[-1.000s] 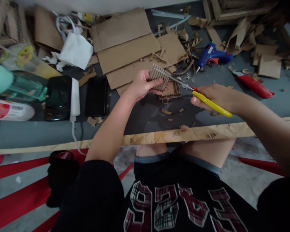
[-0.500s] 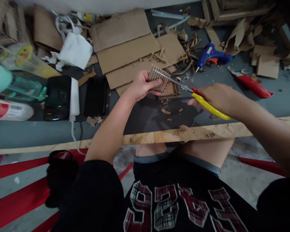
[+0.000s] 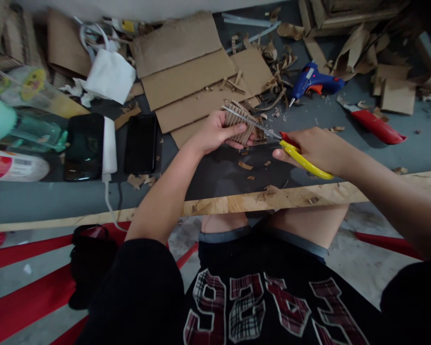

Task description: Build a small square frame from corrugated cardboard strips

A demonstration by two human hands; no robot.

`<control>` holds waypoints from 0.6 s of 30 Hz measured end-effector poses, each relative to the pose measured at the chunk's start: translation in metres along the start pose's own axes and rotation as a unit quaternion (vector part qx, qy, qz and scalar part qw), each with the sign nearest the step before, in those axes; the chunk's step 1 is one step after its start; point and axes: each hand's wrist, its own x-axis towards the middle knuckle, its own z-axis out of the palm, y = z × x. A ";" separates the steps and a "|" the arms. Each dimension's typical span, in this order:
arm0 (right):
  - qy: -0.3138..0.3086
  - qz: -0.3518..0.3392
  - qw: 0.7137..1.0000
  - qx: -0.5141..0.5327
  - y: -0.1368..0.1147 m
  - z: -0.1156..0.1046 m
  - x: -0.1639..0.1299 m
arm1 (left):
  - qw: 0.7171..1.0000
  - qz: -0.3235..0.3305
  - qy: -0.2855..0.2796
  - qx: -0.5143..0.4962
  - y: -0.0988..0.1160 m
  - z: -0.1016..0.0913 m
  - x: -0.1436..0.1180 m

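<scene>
Between the thumb and fingers of my left hand (image 3: 217, 132) is a small piece of corrugated cardboard (image 3: 239, 130), its ridges facing up. My right hand (image 3: 314, 146) is closed round the yellow and red handles of a pair of scissors (image 3: 305, 162). The scissor blades lie across the upper edge of the ridged piece, pointing up and left. Behind the held piece, a small cardboard frame (image 3: 261, 138) rests on the table, mostly covered by the piece and my fingers.
Stacked cardboard sheets (image 3: 187, 67) lie beyond my hands. A blue glue gun (image 3: 314, 81) and a red-handled cutter (image 3: 377, 125) are at the right. A black phone (image 3: 141, 143), power bank (image 3: 84, 148) and bottle (image 3: 16, 164) occupy the left. Cardboard scraps (image 3: 244, 165) dot the table near its wooden edge (image 3: 230, 203).
Both hands have shifted slightly: the ridged piece is lower and now covers more of the cardboard frame. The scissors have moved a little left, with their blades further along the piece's edge.
</scene>
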 end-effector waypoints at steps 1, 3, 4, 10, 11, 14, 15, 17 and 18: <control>0.001 -0.002 1.000 0.016 0.000 0.001 0.000 | 1.000 -0.002 -0.008 0.001 -0.001 0.002 0.000; 0.004 -0.002 0.999 0.034 -0.001 0.004 0.001 | 1.000 0.000 -0.018 -0.002 -0.001 0.005 0.000; 0.008 0.002 0.999 0.034 -0.001 0.005 0.001 | 1.000 0.002 -0.021 -0.005 -0.002 0.005 0.000; 0.010 0.007 1.000 0.011 -0.005 0.007 0.004 | 0.999 0.013 -0.039 -0.016 -0.002 0.003 0.001; 0.011 0.015 1.000 0.006 -0.006 0.007 0.004 | 0.999 0.018 -0.044 -0.017 -0.001 0.003 0.001; 0.012 0.028 1.000 -0.005 -0.010 0.007 0.002 | 0.998 0.027 -0.058 -0.018 0.001 0.002 0.000; 0.013 0.026 1.000 -0.007 -0.011 0.007 0.002 | 0.998 0.028 -0.061 -0.017 0.002 0.001 -0.001; 0.019 0.020 0.999 -0.016 -0.012 0.008 0.002 | 0.998 0.025 -0.062 -0.015 0.002 0.001 -0.001; 0.021 0.019 0.999 -0.025 -0.011 0.008 0.003 | 0.998 0.022 -0.059 -0.015 0.002 0.001 -0.001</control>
